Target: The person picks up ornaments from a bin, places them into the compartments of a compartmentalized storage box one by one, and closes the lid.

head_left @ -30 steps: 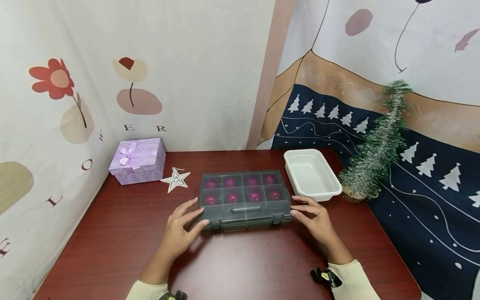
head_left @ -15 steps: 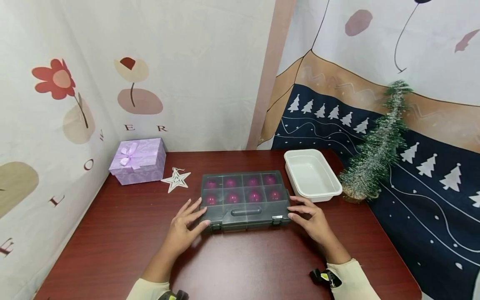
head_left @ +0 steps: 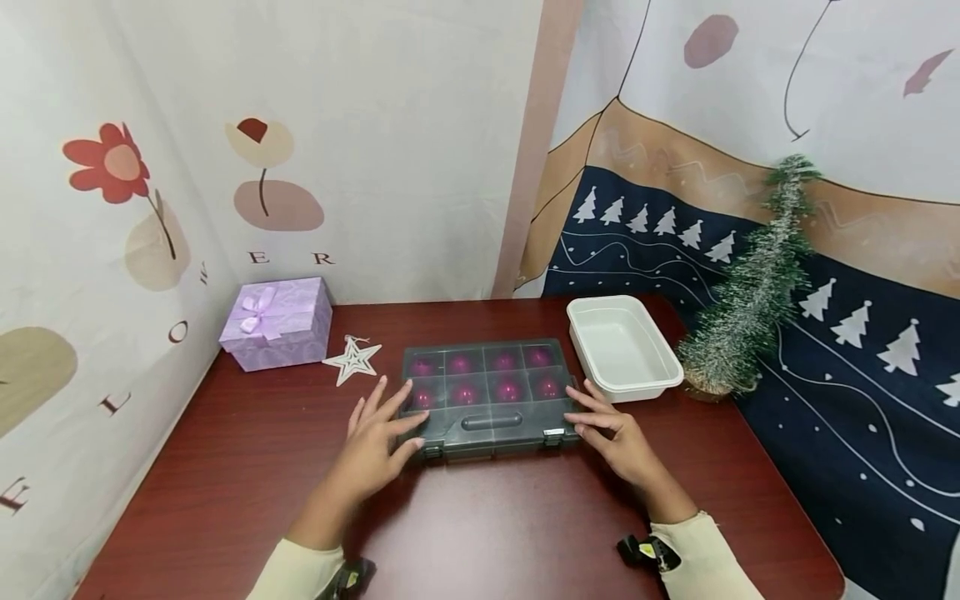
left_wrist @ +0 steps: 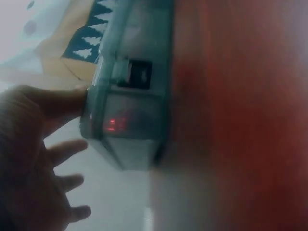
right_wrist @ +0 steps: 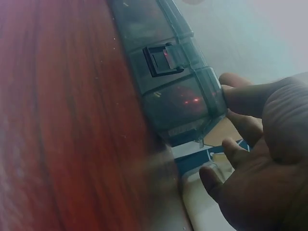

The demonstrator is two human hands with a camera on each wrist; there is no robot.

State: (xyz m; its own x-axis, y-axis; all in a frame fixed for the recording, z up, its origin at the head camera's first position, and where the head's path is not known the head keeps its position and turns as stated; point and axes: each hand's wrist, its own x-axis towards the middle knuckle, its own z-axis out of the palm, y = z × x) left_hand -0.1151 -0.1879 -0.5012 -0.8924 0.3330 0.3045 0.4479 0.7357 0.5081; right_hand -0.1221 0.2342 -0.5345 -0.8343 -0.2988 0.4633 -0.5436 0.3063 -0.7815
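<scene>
A translucent dark grey compartment case (head_left: 491, 437) lies flat on the table with its lid down. Through the lid show several shiny magenta balls (head_left: 466, 395), one to a compartment. My left hand (head_left: 375, 442) rests on the case's left end, fingers spread over the lid edge and thumb at the front corner. At the right end, my right hand (head_left: 618, 437) touches the lid with loosely extended fingers. In the left wrist view, a front latch (left_wrist: 139, 74) lies flat against the case. The right wrist view has the other latch (right_wrist: 163, 60), its flap apparently tilted out.
Behind the case on the right stands a white rectangular tub (head_left: 626, 346), beside a frosted tabletop Christmas tree (head_left: 757, 292). To the left are a white star ornament (head_left: 352, 360) and a lilac gift box (head_left: 277, 325) with a bow. Printed cloth walls border the dark red table (head_left: 510, 525).
Both hands have shifted inward, their fingers now reaching farther over the lid from the ends. The case has hardly moved. A light patch shows at the right latch, absent a second ago.
</scene>
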